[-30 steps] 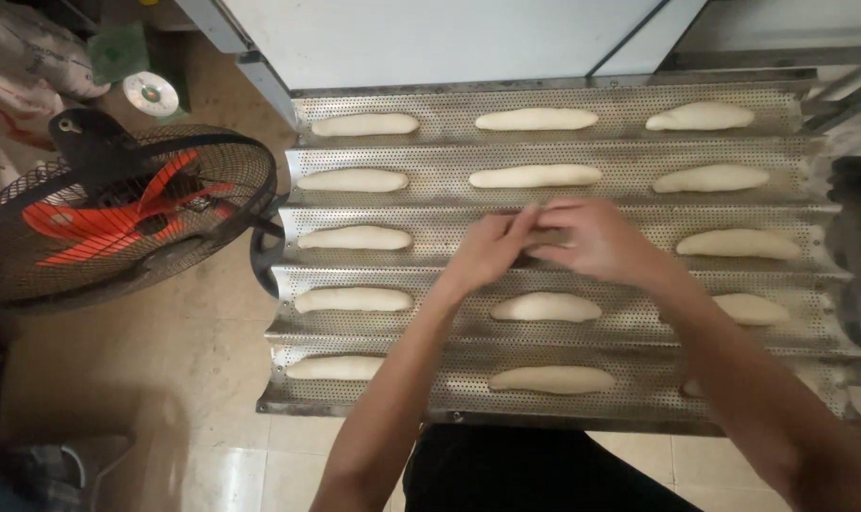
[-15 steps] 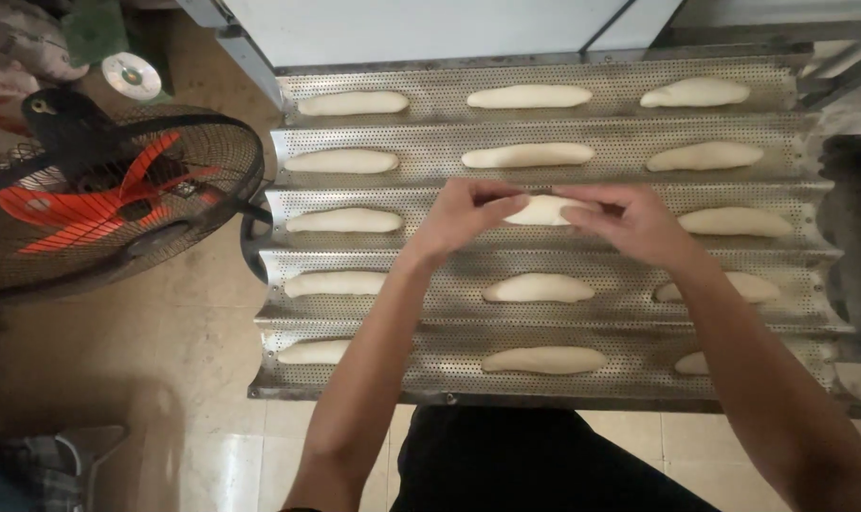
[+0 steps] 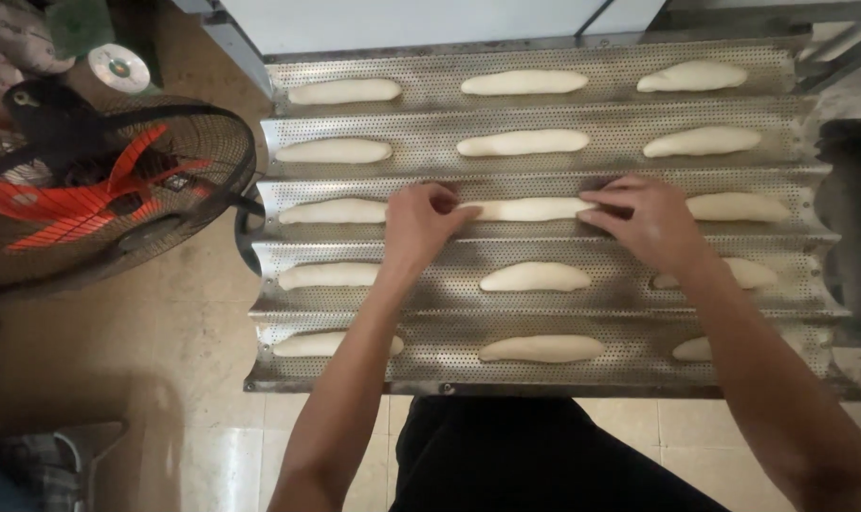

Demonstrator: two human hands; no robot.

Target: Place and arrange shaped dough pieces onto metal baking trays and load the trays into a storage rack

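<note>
We are pinching the two ends of the middle dough piece (image 3: 525,209) in the centre of the frame: our left hand (image 3: 419,226) is curling its fingertips loosely around the left end, and our right hand (image 3: 644,220) is lying half open with its fingers pressing on the right end. Half a second ago our hands were sitting closer together over a shorter piece; now they are spreading apart and the dough is looking longer. The piece is lying in the third channel of the perforated metal tray (image 3: 544,142), among other dough pieces. A fan with red blades (image 3: 80,190) is standing at the left of the frame.
</note>
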